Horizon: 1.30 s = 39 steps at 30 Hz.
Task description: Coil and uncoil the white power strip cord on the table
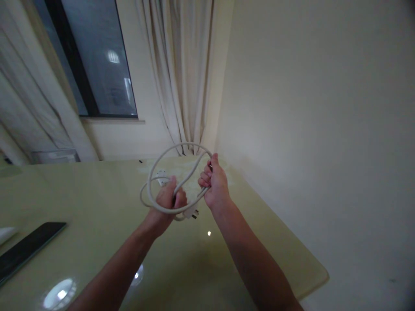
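Observation:
A white power cord (158, 163) hangs in loose loops between my two hands above the table. Closed around part of it is my left hand (170, 196), at the lower left of the loop. My right hand (214, 179) grips the cord at the loop's right side, thumb pointing up. Just right of my left hand shows a white plug (191, 211) with dark prongs. Behind the loop, close to my left fingers, is a white socket end (162, 177), partly covered by the cord and hand.
The glossy pale-green table (181, 268) meets a plain wall (317, 129) on the right. A dark flat slab-like object (30, 248) lies at the left, beside a white object (6, 234). Curtains (181, 73) and a window (97, 56) stand behind the table.

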Each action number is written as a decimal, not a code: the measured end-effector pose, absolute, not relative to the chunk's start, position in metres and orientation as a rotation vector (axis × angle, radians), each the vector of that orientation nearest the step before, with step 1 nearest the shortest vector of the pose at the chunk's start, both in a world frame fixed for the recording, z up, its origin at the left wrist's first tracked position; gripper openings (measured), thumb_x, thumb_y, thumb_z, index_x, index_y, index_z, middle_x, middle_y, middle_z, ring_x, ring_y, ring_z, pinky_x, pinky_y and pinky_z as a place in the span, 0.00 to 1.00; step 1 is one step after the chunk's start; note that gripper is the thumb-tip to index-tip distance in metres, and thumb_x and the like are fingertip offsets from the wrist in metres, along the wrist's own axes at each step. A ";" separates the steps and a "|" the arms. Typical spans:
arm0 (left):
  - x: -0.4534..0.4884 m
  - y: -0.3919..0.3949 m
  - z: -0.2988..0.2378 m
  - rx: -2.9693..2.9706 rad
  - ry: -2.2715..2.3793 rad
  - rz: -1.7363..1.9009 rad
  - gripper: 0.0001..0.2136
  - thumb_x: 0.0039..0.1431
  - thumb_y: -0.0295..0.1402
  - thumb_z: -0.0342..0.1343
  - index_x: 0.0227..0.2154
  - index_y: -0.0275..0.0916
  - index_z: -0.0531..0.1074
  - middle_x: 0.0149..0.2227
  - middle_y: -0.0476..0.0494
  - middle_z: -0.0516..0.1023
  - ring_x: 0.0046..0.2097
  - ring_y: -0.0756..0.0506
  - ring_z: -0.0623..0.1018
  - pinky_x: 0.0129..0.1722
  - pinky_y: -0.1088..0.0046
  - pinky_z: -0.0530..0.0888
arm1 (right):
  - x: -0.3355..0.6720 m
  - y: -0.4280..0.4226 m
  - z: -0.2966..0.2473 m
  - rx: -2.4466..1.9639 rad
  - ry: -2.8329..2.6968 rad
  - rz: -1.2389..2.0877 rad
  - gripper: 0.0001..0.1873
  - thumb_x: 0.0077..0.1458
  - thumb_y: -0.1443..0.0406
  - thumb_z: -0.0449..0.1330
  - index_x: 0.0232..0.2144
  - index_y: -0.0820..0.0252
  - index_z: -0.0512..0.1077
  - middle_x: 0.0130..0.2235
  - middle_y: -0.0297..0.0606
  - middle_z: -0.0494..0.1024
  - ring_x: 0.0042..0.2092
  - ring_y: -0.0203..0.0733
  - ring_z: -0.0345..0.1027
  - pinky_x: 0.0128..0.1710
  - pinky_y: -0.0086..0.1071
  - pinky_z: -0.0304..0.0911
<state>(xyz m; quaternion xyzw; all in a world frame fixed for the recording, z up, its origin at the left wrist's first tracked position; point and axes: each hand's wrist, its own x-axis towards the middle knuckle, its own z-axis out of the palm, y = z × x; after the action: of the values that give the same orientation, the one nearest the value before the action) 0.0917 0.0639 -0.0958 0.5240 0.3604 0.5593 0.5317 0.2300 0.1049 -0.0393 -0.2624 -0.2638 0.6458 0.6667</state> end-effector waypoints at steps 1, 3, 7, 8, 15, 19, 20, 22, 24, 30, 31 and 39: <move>0.096 0.064 -0.098 1.335 0.914 1.373 0.37 0.61 0.70 0.49 0.12 0.42 0.62 0.12 0.50 0.56 0.17 0.51 0.58 0.18 0.73 0.56 | 0.230 0.105 -0.041 -0.612 -0.647 1.482 0.31 0.52 0.42 0.73 0.27 0.55 0.61 0.16 0.15 0.52 0.17 0.25 0.36 0.14 0.21 0.36; 0.099 0.061 -0.099 1.493 1.015 1.485 0.37 0.60 0.71 0.49 0.17 0.40 0.71 0.13 0.50 0.60 0.18 0.51 0.59 0.19 0.73 0.54 | 0.229 0.105 -0.045 -0.636 -0.774 1.536 0.31 0.50 0.42 0.74 0.28 0.55 0.62 0.16 0.15 0.52 0.17 0.25 0.37 0.14 0.22 0.35; 0.087 0.055 -0.091 1.642 0.971 1.571 0.36 0.58 0.72 0.49 0.29 0.40 0.77 0.15 0.52 0.62 0.18 0.50 0.57 0.20 0.71 0.55 | 0.223 0.100 -0.050 -0.611 -0.932 1.499 0.30 0.50 0.42 0.74 0.29 0.56 0.64 0.17 0.16 0.54 0.17 0.24 0.39 0.14 0.23 0.36; 0.084 0.054 -0.088 1.678 0.939 1.555 0.36 0.55 0.74 0.51 0.30 0.40 0.78 0.15 0.52 0.62 0.19 0.50 0.58 0.20 0.71 0.55 | 0.222 0.099 -0.050 -0.604 -0.945 1.477 0.30 0.50 0.42 0.73 0.29 0.56 0.64 0.17 0.16 0.54 0.17 0.24 0.39 0.15 0.23 0.36; 0.069 0.070 -0.085 1.667 1.184 1.658 0.21 0.68 0.52 0.56 0.30 0.40 0.77 0.19 0.53 0.61 0.23 0.49 0.62 0.24 0.72 0.59 | 0.233 0.089 -0.034 -0.552 -1.024 1.492 0.28 0.49 0.45 0.76 0.30 0.58 0.69 0.18 0.16 0.53 0.17 0.24 0.38 0.14 0.23 0.35; 0.064 0.091 -0.108 1.791 1.336 1.647 0.13 0.65 0.44 0.59 0.32 0.40 0.78 0.29 0.45 0.78 0.33 0.44 0.77 0.36 0.71 0.72 | 0.241 0.076 -0.021 -0.494 -0.979 1.588 0.23 0.52 0.49 0.75 0.31 0.60 0.72 0.17 0.15 0.50 0.18 0.24 0.35 0.14 0.23 0.35; 0.062 0.096 -0.116 1.792 1.386 1.650 0.13 0.65 0.43 0.58 0.32 0.40 0.78 0.32 0.43 0.81 0.36 0.43 0.79 0.39 0.70 0.73 | 0.242 0.071 -0.018 -0.480 -0.971 1.602 0.23 0.52 0.50 0.75 0.32 0.60 0.73 0.17 0.15 0.50 0.18 0.24 0.34 0.14 0.23 0.36; 0.056 0.103 -0.130 1.753 1.488 1.638 0.15 0.66 0.45 0.57 0.32 0.40 0.78 0.34 0.40 0.83 0.39 0.41 0.81 0.40 0.68 0.73 | 0.244 0.062 -0.014 -0.465 -0.978 1.600 0.21 0.54 0.51 0.74 0.32 0.60 0.73 0.18 0.16 0.50 0.18 0.25 0.34 0.15 0.23 0.36; 0.049 0.106 -0.136 1.667 1.568 1.612 0.19 0.65 0.50 0.58 0.29 0.40 0.78 0.31 0.39 0.82 0.35 0.40 0.80 0.35 0.69 0.72 | 0.244 0.055 -0.012 -0.463 -1.016 1.581 0.20 0.54 0.51 0.74 0.32 0.59 0.74 0.18 0.17 0.51 0.18 0.25 0.35 0.15 0.24 0.36; 0.040 0.093 -0.117 1.737 1.628 1.678 0.18 0.65 0.50 0.59 0.30 0.40 0.76 0.25 0.46 0.75 0.28 0.44 0.73 0.30 0.71 0.66 | 0.242 0.050 -0.012 -0.471 -1.129 1.396 0.21 0.54 0.48 0.73 0.32 0.58 0.76 0.20 0.20 0.54 0.20 0.26 0.38 0.16 0.26 0.37; 0.041 0.089 -0.114 1.796 1.645 1.739 0.15 0.64 0.48 0.61 0.32 0.41 0.76 0.26 0.47 0.75 0.29 0.45 0.73 0.31 0.71 0.66 | 0.242 0.051 -0.012 -0.484 -1.132 1.339 0.21 0.55 0.47 0.72 0.32 0.58 0.77 0.20 0.21 0.54 0.20 0.27 0.38 0.17 0.26 0.37; 0.045 0.067 -0.103 1.709 1.624 2.323 0.17 0.54 0.48 0.71 0.27 0.44 0.72 0.29 0.47 0.71 0.33 0.43 0.72 0.38 0.67 0.71 | 0.254 0.077 -0.014 -0.513 -1.000 1.319 0.24 0.56 0.44 0.71 0.32 0.59 0.75 0.20 0.20 0.51 0.20 0.27 0.37 0.17 0.26 0.36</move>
<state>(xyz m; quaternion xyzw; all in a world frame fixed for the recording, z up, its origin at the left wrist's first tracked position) 0.0451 0.0667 -0.1029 0.5146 0.4888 0.6994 -0.0840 0.2539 0.0768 -0.0144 -0.2257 -0.4397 0.5799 0.6477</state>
